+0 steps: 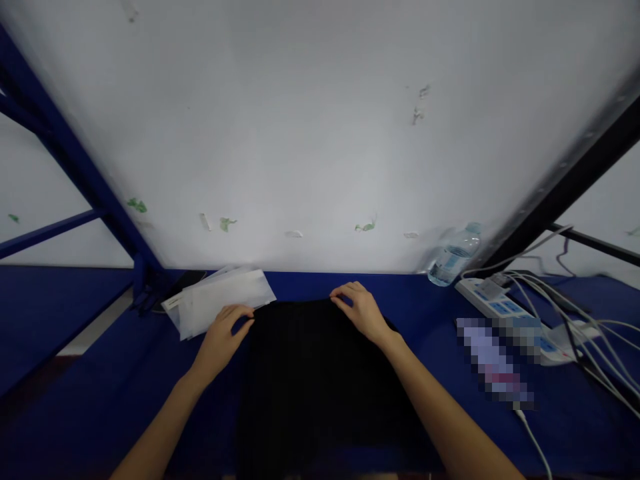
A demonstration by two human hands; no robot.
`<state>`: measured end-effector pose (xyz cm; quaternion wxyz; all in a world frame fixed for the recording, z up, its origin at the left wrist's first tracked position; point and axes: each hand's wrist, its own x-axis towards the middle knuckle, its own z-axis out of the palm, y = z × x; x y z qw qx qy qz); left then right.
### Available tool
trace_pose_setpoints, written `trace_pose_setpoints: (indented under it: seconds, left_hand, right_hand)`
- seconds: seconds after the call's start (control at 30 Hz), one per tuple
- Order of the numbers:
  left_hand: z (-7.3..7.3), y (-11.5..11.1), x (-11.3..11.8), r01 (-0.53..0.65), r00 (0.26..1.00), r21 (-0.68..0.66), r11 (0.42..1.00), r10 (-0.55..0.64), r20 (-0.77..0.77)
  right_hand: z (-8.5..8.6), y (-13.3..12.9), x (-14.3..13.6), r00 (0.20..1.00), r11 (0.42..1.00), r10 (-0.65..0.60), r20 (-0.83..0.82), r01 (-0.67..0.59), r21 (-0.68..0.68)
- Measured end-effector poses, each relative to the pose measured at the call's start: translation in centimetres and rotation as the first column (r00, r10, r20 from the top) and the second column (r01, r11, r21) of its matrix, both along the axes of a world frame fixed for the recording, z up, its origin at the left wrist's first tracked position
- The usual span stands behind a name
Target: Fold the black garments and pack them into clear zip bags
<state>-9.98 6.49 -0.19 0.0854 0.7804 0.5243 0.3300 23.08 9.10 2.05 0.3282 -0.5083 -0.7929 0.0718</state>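
A black cloth, perhaps a garment, lies spread over the blue table in front of me, its far edge running nearly straight between my hands. My left hand pinches the far left corner of the cloth between thumb and fingers. On the right, my right hand pinches the same far edge, a little in from the right corner. The near part of the cloth reaches the bottom of the view, where it is too dark to make out detail.
White translucent plastic bags lie behind my left hand. A water bottle stands against the white wall. At right are a power strip with several cables and a blurred phone on a charging cord. Frame posts rise at both sides.
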Motion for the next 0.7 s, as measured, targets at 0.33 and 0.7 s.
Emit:
trace_pose_setpoints:
  seconds: [0.33,0.7]
  left_hand:
    - [-3.3,-6.4,-0.7,0.150,0.977,-0.021,0.988,-0.152,-0.150]
    - [-2.3,-6.2,1.9,0.241,0.873,-0.141,0.960,-0.278,-0.400]
  right_hand:
    - [-1.9,-5.9,2.4,1.000,1.000,-0.012,0.021,0.012,0.019]
    - [-0.8,-3.0,4.7,0.977,0.982,-0.187,-0.102,0.186,-0.023]
